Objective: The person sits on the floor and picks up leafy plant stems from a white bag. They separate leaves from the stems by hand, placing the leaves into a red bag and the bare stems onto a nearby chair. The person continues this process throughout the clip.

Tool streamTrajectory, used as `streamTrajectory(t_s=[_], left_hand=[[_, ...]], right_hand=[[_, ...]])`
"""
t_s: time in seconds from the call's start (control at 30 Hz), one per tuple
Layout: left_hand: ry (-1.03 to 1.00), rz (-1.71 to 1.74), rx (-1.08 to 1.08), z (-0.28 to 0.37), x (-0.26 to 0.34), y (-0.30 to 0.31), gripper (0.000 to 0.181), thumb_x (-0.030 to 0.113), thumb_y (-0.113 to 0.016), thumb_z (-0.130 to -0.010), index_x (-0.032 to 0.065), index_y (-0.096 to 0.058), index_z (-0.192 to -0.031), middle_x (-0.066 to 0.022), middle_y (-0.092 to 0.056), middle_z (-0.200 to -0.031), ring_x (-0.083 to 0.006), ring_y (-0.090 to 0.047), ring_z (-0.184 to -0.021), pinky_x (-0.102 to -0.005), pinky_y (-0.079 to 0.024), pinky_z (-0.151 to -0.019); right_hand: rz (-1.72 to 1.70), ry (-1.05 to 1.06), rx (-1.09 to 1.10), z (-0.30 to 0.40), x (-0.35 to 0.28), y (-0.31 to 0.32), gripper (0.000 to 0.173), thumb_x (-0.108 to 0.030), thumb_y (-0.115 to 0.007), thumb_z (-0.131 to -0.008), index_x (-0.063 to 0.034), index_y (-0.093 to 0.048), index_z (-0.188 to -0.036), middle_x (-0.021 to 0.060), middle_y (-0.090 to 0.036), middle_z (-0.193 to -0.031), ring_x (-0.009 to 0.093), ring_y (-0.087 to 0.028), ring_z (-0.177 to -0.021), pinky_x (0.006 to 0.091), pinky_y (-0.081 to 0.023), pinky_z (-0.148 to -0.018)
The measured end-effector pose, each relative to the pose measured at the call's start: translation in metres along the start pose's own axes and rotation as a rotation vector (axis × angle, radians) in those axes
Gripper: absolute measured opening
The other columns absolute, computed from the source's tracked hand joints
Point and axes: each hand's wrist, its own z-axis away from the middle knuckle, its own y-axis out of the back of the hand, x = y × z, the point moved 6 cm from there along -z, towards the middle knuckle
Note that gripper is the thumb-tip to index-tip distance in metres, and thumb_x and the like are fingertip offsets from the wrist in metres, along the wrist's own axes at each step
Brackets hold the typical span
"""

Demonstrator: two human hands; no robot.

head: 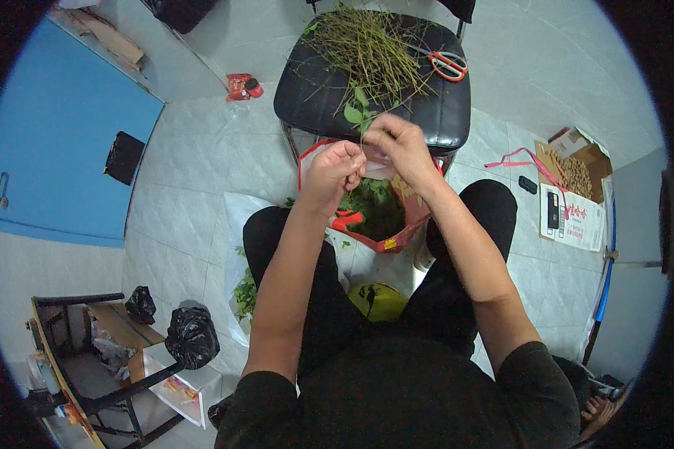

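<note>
My left hand [340, 171] pinches the thin stem of a leafy green sprig [355, 114] above an open red and white bag [414, 231]. Close beside it on the right, my right hand [397, 143] is at the sprig's leaves, blurred; whether its fingers grip them cannot be told. Inside the bag lie green leaves [377, 205]. Beyond my hands, a pile of thin green stems [370, 50] covers much of a black padded chair seat [309, 92]. Scissors with red and white handles [449, 66] lie at the pile's right side.
A white plastic bag [233, 216] with leaves stands by my left leg. A yellow-green object [377, 301] is between my legs. At right is an open cardboard box [592, 163] with brown pieces. A black-framed rack [106, 393] and black plastic bags [192, 338] are lower left.
</note>
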Motion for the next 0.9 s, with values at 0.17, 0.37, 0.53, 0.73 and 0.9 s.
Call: streamTrajectory(t_s=[0.17,0.37,0.53,0.73,0.9], left_hand=[[-0.032,-0.051,0.026,0.005,0.004,0.002,0.009,0.012,-0.058,-0.082,0.005,-0.053,-0.083,-0.0024,-0.056,-0.067,-0.0054,-0.045,-0.051,-0.0169,-0.034,-0.046],[-0.044,-0.097,0.061,0.002,0.006,0.005,0.007,0.011,-0.058,-0.082,0.006,-0.054,-0.084,-0.0022,-0.056,-0.068,-0.0047,-0.046,-0.052,-0.0163,-0.035,-0.048],[-0.003,-0.095,-0.006,0.002,-0.002,0.0,0.007,0.012,-0.057,-0.083,0.006,-0.053,-0.086,-0.0025,-0.057,-0.071,-0.004,-0.046,-0.054,-0.0161,-0.035,-0.048],[0.002,-0.101,0.001,0.0,-0.004,-0.006,0.008,0.012,-0.056,-0.084,0.0054,-0.053,-0.087,-0.0024,-0.057,-0.071,-0.0039,-0.045,-0.052,-0.0158,-0.034,-0.046],[-0.034,-0.08,0.111,0.0,0.0,0.003,0.007,0.011,-0.054,-0.084,0.0055,-0.051,-0.082,-0.0023,-0.055,-0.066,-0.004,-0.043,-0.048,-0.0159,-0.032,-0.042]], right_hand=[[-0.052,-0.266,0.015,-0.009,0.016,0.028,0.005,-0.008,-0.058,-0.081,-0.003,-0.059,-0.081,-0.0027,-0.051,-0.066,0.007,-0.048,-0.061,0.0208,-0.04,-0.055],[0.179,-0.148,-0.235,0.009,0.022,0.004,0.017,-0.011,-0.06,-0.08,0.0009,-0.061,-0.092,0.0066,-0.058,-0.085,0.016,-0.055,-0.087,0.0265,-0.045,-0.073],[-0.64,-0.513,-0.133,0.009,0.01,-0.007,0.013,-0.018,-0.061,-0.082,-0.0048,-0.062,-0.083,-0.0005,-0.058,-0.075,0.003,-0.052,-0.063,0.0165,-0.04,-0.055],[-0.289,-0.334,-0.153,0.006,0.016,-0.01,0.023,-0.015,-0.064,-0.08,-0.0053,-0.05,-0.064,-0.0026,-0.051,-0.058,0.005,-0.046,-0.054,0.0195,-0.038,-0.05],[0.029,-0.111,-0.025,0.01,0.009,-0.011,0.023,-0.012,-0.062,-0.079,-0.0032,-0.046,-0.065,-0.0003,-0.048,-0.059,0.008,-0.043,-0.053,0.0251,-0.038,-0.049]])
